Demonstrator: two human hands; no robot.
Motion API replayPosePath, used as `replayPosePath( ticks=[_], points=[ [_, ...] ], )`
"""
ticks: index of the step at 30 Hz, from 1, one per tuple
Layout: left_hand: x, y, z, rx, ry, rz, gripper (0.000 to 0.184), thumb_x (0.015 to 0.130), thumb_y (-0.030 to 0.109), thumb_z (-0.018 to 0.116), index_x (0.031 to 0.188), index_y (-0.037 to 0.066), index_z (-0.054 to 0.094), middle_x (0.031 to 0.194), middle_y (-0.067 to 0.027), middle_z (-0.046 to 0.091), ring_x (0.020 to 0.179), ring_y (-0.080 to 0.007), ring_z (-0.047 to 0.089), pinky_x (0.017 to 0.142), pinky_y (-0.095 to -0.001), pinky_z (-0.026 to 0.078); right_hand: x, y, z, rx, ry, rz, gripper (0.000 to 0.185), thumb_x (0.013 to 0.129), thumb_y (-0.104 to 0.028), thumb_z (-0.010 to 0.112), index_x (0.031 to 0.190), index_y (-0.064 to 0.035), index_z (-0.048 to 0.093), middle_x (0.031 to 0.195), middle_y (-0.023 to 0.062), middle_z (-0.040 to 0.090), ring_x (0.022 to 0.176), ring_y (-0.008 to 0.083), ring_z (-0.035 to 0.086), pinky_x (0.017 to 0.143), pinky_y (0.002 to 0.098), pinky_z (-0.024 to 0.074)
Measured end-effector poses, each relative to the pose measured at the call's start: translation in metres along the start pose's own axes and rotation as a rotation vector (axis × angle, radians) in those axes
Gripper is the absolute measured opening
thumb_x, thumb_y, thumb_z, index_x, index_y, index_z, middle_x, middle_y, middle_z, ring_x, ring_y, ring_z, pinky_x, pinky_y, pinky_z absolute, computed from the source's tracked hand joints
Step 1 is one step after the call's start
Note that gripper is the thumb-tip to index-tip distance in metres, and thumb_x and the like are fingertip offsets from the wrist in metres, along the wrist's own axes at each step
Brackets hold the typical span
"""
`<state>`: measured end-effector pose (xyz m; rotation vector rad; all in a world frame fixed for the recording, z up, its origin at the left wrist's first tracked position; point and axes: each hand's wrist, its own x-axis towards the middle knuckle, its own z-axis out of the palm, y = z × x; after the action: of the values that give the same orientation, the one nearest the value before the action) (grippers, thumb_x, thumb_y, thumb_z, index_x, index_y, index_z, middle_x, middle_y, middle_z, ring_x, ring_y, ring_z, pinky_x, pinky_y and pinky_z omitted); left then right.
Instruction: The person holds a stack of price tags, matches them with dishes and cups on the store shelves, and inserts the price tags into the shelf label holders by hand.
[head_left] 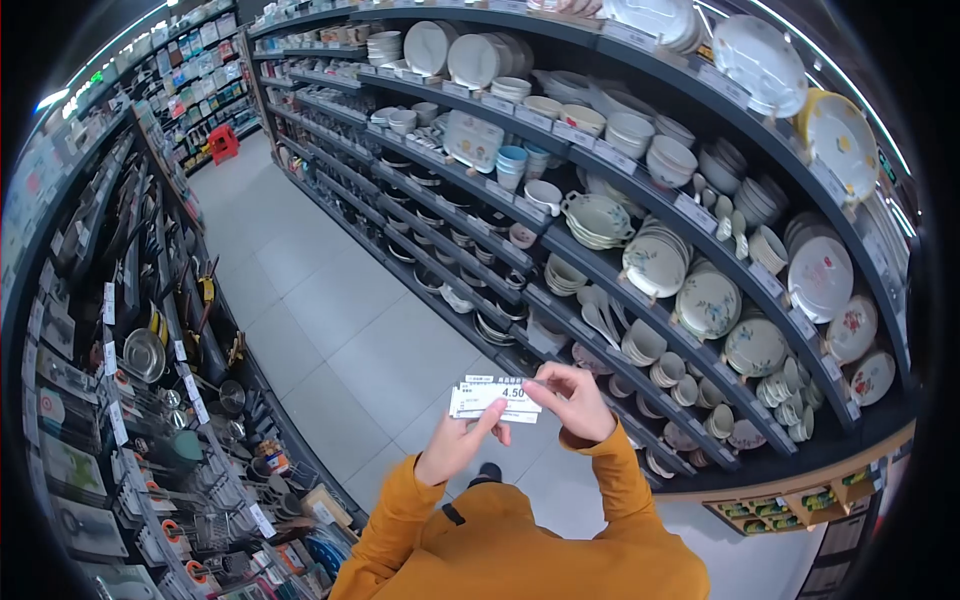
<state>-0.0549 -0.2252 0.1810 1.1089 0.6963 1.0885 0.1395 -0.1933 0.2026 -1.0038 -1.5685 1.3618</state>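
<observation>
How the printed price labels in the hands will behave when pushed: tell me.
The price labels likely weigh little: they look like thin slips, pinched in the left hand. They seem fairly stiff, since they show no obvious droop. Their uneven, overlapping edges suggest they may slide over one another.

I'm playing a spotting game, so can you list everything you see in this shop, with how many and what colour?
Price labels: a small overlapping stack, white, in both grips
Plates: many, mostly white, right shelves
Bowls: many, mostly white, right shelves
Blue cups: a few, blue, right shelves
Kitchenware: many, mixed colours, left shelves
Shelves: many, dark, both sides
Red object: one, red, far floor; too blurry to name
Floor: one, pale grey, between shelves
Sleeves: two, mustard, bottom
Left grip: one, bare, labels' left side
Right grip: one, bare, labels' right end
</observation>
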Motion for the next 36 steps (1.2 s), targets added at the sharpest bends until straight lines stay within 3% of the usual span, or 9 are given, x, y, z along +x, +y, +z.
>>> replayPosePath(
  ticks=[1, 2, 10, 18, 27, 33, 36],
  points=[
    [0.002, -0.002, -0.010, 0.009, 0.015, -0.012, 0.020, 0.096, 0.013, 0.048, 0.105, -0.003, 0.057, 0.081, -0.0044, 0.061, 0.065, -0.0102, 0.058, 0.062, -0.0245, 0.048, 0.009, 0.009, 0.006, 0.057, -0.012, 0.019, 0.012, 0.088, -0.009, 0.063, 0.081, -0.0006, 0.059, 0.079, -0.0022, 0.058, 0.075, 0.0021, 0.051, 0.065, 0.0188, 0.0406],
    [0.005, -0.002, -0.020, 0.017, 0.029, -0.025, 0.020, 0.096, 0.013, 0.048, 0.104, -0.003, 0.057, 0.081, -0.0044, 0.062, 0.065, -0.0103, 0.058, 0.061, -0.0246, 0.048, 0.017, 0.014, 0.009, 0.047, -0.026, 0.068, 0.014, 0.088, -0.011, 0.064, 0.084, 0.0018, 0.060, 0.081, 0.0014, 0.062, 0.079, 0.0051, 0.055, 0.074, 0.0224, 0.0465],
    [0.068, 0.015, -0.104, 0.029, 0.084, 0.003, 0.019, 0.096, 0.009, 0.047, 0.107, -0.004, 0.054, 0.088, -0.0088, 0.063, 0.062, -0.0135, 0.059, 0.057, -0.0264, 0.049, 0.124, 0.035, 0.038, 0.184, -0.031, 0.114, 0.012, 0.087, -0.009, 0.065, 0.085, 0.0009, 0.059, 0.083, 0.0028, 0.063, 0.077, 0.0059, 0.057, 0.071, 0.0210, 0.0460],
    [0.141, 0.032, -0.197, 0.012, 0.101, 0.013, 0.019, 0.096, 0.011, 0.049, 0.107, -0.003, 0.056, 0.087, -0.0061, 0.062, 0.064, -0.0118, 0.059, 0.060, -0.0258, 0.048, 0.239, 0.045, 0.065, -0.074, 0.025, -0.052, 0.014, 0.086, -0.009, 0.065, 0.091, 0.0031, 0.061, 0.077, 0.0025, 0.062, 0.069, 0.0057, 0.056, 0.063, 0.0207, 0.0459],
    [0.201, 0.056, -0.308, -0.065, -0.206, -0.049, 0.020, 0.096, 0.013, 0.050, 0.108, -0.002, 0.054, 0.089, -0.0051, 0.061, 0.065, -0.0106, 0.057, 0.060, -0.0251, 0.047, 0.304, 0.060, 0.139, 0.037, 0.417, -0.011, 0.012, 0.086, -0.007, 0.065, 0.092, 0.0032, 0.060, 0.079, 0.0024, 0.062, 0.071, 0.0053, 0.055, 0.063, 0.0205, 0.0459],
    [0.213, 0.087, -0.425, -0.041, -0.368, -0.116, 0.018, 0.096, 0.013, 0.050, 0.106, -0.001, 0.055, 0.083, -0.0039, 0.060, 0.065, -0.0099, 0.057, 0.060, -0.0245, 0.047, 0.364, 0.065, 0.248, 0.075, 0.590, -0.004, 0.012, 0.084, -0.006, 0.066, 0.091, 0.0021, 0.061, 0.087, 0.0042, 0.065, 0.076, 0.0067, 0.058, 0.068, 0.0209, 0.0459],
    [0.213, 0.111, -0.476, -0.077, -0.416, -0.141, 0.017, 0.096, 0.012, 0.050, 0.105, -0.001, 0.055, 0.082, -0.0039, 0.060, 0.065, -0.0097, 0.056, 0.060, -0.0242, 0.047, 0.394, 0.068, 0.296, 0.119, 0.671, 0.007, 0.014, 0.085, -0.005, 0.065, 0.095, 0.0030, 0.061, 0.088, 0.0046, 0.065, 0.075, 0.0063, 0.058, 0.063, 0.0202, 0.0457]
  ],
)
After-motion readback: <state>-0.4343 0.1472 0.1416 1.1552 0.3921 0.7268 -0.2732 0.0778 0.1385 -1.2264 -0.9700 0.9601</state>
